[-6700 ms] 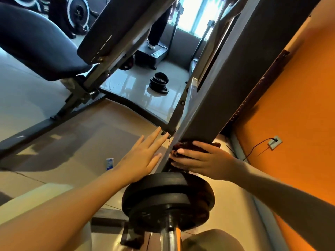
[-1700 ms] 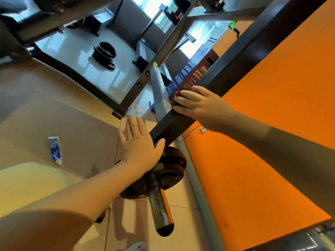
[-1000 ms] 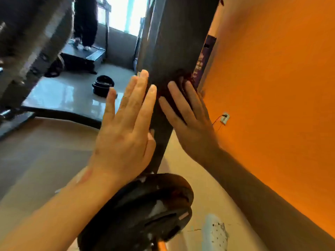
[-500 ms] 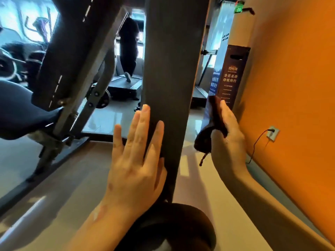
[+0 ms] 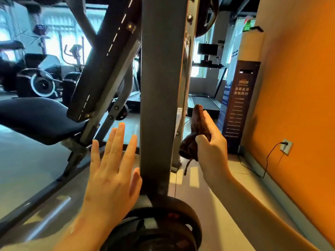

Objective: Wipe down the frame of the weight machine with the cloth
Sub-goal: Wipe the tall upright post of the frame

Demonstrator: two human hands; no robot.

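The grey frame [image 5: 159,105] stands upright mid-view, and the brown cloth [image 5: 196,127] is just right of it, bunched in the right hand [image 5: 212,151], whose thumb and fingers curl round it; whether cloth meets metal cannot be told. Just left of the frame the left hand [image 5: 112,174] is flat, fingers straight and spread, holding nothing. A black plate [image 5: 163,229] sits at the frame's foot, a padded seat [image 5: 36,116] well to its left, and a sign [image 5: 239,105] and orange wall [image 5: 299,87] to its right.

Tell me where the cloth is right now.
The brown cloth sits right of centre in the head view, gripped in the right hand just to the right of the grey upright frame post.
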